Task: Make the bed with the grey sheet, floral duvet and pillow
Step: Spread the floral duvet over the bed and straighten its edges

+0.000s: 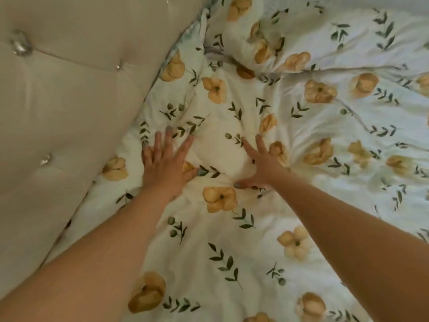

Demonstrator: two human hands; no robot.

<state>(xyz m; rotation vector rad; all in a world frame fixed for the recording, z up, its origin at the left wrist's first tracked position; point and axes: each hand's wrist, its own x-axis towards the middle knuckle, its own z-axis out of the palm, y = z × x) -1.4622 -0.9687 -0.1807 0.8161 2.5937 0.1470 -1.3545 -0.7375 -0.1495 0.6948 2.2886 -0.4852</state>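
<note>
- Floral duvet (222, 240): spread over the bed, up against the headboard (58, 101); creases remain.
- Left hand (166, 163), right hand (260, 163): fingers straight and splayed, pressing on the duvet, grasping nothing.
- Pillow (274, 36): apparently beyond the hands, in matching print.
- Grey sheet: hidden, presumably laid.
- Stage: late; smoothing left.
</note>
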